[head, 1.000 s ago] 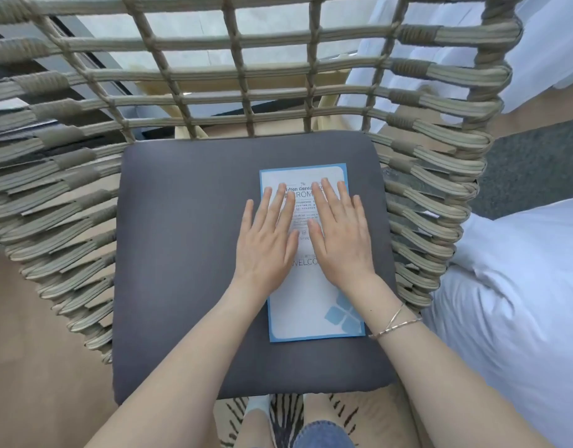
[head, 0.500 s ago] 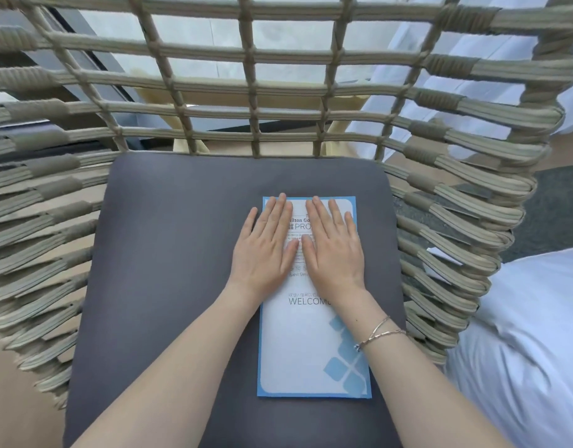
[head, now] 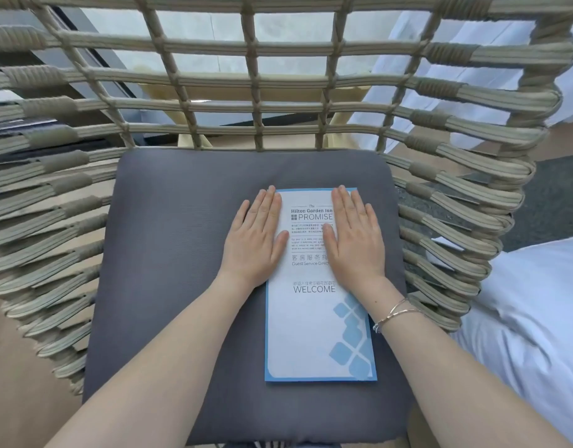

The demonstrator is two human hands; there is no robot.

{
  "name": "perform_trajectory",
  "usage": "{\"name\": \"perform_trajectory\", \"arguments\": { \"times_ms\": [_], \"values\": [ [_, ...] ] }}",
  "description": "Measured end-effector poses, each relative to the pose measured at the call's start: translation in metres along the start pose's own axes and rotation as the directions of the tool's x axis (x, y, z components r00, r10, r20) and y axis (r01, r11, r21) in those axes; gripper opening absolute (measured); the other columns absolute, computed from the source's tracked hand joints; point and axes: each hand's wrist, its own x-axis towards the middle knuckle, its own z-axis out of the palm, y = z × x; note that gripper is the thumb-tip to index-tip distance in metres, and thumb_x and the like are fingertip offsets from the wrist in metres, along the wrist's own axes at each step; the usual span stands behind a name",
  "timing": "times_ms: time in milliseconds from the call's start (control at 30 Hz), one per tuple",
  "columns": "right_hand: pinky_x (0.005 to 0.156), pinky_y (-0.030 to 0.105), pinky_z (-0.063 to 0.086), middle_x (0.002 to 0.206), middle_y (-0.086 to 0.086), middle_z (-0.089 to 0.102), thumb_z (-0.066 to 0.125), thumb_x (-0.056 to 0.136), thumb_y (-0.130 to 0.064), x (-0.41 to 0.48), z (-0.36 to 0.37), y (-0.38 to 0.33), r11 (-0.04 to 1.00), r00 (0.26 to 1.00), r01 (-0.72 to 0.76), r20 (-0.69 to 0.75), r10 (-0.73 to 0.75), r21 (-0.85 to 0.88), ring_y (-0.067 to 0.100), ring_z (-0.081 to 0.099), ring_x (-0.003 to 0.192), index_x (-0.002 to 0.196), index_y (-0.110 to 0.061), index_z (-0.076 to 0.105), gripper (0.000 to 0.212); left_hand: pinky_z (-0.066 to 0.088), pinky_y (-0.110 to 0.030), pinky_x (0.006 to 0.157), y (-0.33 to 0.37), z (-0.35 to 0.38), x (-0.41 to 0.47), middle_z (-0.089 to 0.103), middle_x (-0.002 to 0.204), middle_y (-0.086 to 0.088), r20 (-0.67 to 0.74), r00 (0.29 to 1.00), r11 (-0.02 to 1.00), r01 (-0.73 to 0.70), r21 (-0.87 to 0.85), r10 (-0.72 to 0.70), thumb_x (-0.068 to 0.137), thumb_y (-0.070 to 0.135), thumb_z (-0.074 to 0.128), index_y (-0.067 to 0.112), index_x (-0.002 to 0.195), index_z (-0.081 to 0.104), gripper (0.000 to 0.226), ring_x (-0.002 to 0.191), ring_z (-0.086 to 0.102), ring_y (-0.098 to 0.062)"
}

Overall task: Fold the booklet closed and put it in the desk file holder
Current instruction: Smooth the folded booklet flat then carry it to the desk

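A closed white booklet [head: 314, 324] with a blue border and blue squares lies flat on the grey seat cushion [head: 168, 286] of a woven chair. My left hand [head: 256, 240] rests flat on the booklet's upper left edge, partly on the cushion, fingers straight. My right hand [head: 354, 237] lies flat on the booklet's upper right part, and a bracelet circles that wrist. Neither hand grips anything. No desk file holder is in view.
The chair's woven rope back [head: 252, 92] and sides [head: 456, 221] wrap around the cushion. A bed with white bedding [head: 530, 318] stands at the right. Tan floor [head: 17, 383] shows at the lower left, and dark carpet [head: 556, 195] at the right.
My hands have slid apart from the booklet's middle toward its left and right edges and up toward its top. The camera has moved closer to the chair.
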Motion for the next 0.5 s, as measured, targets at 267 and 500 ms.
{"name": "perform_trajectory", "arguments": {
  "times_ms": [267,500],
  "values": [
    [0.122,0.046,0.013,0.162,0.01,0.028,0.032,0.101,-0.029,-0.031,-0.037,0.003,0.995,0.997,0.028,-0.069,-0.021,0.097,0.03,0.02,0.151,0.155,-0.006,0.029,0.058,0.011,-0.049,0.121,0.01,-0.034,-0.019,0.022,0.161,-0.011,-0.038,0.997,0.996,-0.068,0.055,0.07,0.1,0.038,0.022,0.003,0.152,0.021,0.063,0.149,0.02,-0.027],
    [0.121,0.046,0.017,0.159,0.009,0.034,0.035,0.099,-0.031,-0.136,-0.009,-0.029,0.994,0.997,0.076,-0.019,-0.075,0.073,0.029,0.029,0.148,0.152,-0.005,0.034,0.059,0.02,-0.05,0.118,0.057,-0.01,-0.126,0.024,0.159,-0.014,-0.013,0.98,0.98,-0.2,-0.016,0.2,0.1,0.031,0.033,0.001,0.149,0.029,0.058,0.147,0.023,-0.03]
  ]
}}
